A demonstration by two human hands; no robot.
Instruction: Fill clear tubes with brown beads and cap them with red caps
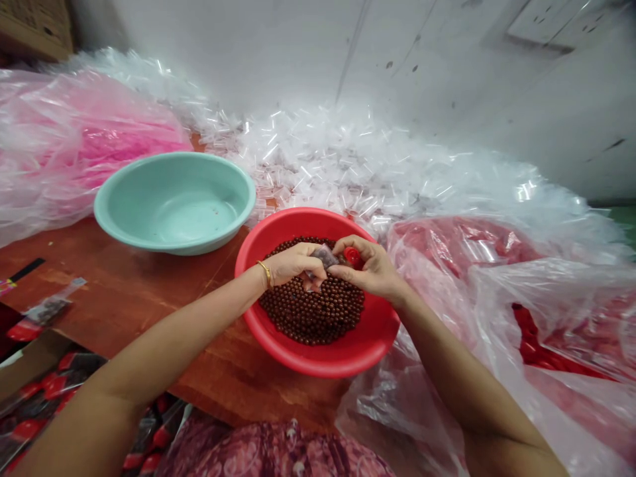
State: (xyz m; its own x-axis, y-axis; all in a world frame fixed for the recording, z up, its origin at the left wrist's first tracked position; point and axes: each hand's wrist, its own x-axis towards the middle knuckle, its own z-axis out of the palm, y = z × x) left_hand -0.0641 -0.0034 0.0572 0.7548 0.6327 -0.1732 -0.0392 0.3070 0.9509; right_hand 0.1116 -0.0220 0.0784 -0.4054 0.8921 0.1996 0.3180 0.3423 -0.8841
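Observation:
A small clear plastic tube [325,257] with dark contents is held over the red basin [318,364]. My left hand [297,264], with a gold bangle at the wrist, is closed around one side of it. From the right, the thumb and forefinger of my right hand [370,270] pinch its other end. A round red piece [352,256] shows by the right fingers; whether it joins the tube I cannot tell. Below both hands, shiny brown beads [318,315] cover the basin's bottom.
A pale green basin [173,235] stands on the brown table [213,344] at left. Clear plastic tubes [318,156] lie heaped along the wall. Plastic bags hold pink pieces [124,146] at left and red pieces [539,348] at right. Red-ended packs [27,430] fill a box at lower left.

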